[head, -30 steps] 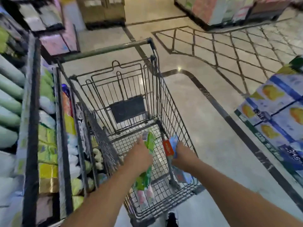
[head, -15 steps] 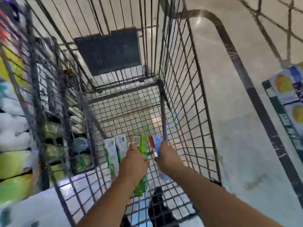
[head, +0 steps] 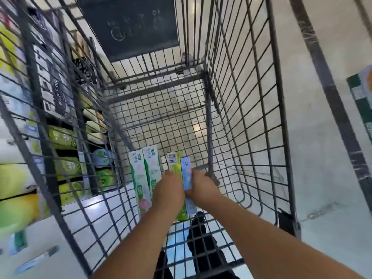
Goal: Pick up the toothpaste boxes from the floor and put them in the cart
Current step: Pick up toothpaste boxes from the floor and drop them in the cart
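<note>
Both my hands reach down into the wire cart, near its mesh bottom. My left hand grips a green toothpaste box with a barcode on its end. Pressed against that box is a blue toothpaste box, which my right hand holds. Two white-and-green toothpaste boxes lie side by side on the cart bottom, just left of my left hand. A further box lies blurred on the floor outside the cart at lower left.
Store shelves with green and yellow packs run along the cart's left side. The dark child-seat flap hangs at the cart's far end. A stacked carton display stands at the right edge. My dark shoe shows under the mesh.
My view has dropped from above the cart into its basket. Both hands have carried the green and blue boxes down toward the mesh bottom, beside the two white-and-green boxes.
</note>
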Available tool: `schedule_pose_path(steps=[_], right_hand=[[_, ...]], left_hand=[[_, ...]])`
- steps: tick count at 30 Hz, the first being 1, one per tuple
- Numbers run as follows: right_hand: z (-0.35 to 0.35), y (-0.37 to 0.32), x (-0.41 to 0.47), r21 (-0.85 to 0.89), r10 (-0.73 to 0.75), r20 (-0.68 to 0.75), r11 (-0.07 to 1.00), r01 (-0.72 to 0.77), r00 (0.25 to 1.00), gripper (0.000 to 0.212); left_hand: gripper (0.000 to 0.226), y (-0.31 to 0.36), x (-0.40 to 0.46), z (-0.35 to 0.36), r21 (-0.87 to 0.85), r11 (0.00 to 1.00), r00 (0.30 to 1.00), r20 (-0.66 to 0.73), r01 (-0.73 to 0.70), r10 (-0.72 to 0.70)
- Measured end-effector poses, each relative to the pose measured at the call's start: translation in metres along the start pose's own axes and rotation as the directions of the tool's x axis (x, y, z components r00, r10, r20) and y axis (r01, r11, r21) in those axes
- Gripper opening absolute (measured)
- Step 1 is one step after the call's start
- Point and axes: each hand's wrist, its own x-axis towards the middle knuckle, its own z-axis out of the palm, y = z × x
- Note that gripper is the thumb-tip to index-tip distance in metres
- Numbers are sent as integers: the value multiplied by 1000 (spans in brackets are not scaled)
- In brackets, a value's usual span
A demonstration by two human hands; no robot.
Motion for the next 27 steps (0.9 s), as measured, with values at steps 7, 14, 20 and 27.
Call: schedule_pose_path(steps=[7, 14, 20, 27], right_hand=[[-46, -24, -45, -217, -20, 63, 976, 33, 998, 46], [-164, -94, -150, -447, -201, -103, 884, 135, 974, 50], [-255, -154, -253, -721, -466, -205, 666, 189, 861, 86], [-313, -217, -336, -800, -620, -233, 560, 215, 749, 101]], left_hand=[[33, -21, -31, -51, -54, 984, 986, 10, -167, 168], [79, -25, -104, -204, 197, 912, 929, -15, -359, 369], [98, -14, -196, -327, 480, 797, 861, -150, -366, 486], [100, -39, -288, -409, 515, 829, 833, -344, -219, 434]])
